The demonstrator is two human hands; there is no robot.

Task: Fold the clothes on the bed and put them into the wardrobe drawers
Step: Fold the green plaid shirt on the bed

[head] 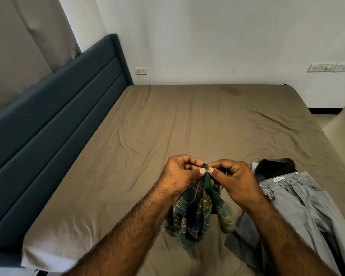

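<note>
Light soft, even, fairly dim, daylight leaking past curtain (18,46) upper left. Wall (207,36) brightest, no glare. Faint shadows on bed (167,126) creases. Wide-angle bend at edges, headboard (58,116) bowed. Focus slightly soft overall.

Both forearms are bare and hairy, with no sleeves in view. The left hand (180,173) and right hand (234,179) wear no rings; the thumbnails are short.

green plaid cloth (197,214) | grey jeans (299,198) | olive-brown sheet (167,120) | dark blue headboard (54,116)

hands (207,176) pinching green plaid garment (199,214), bed (147,126)
</note>
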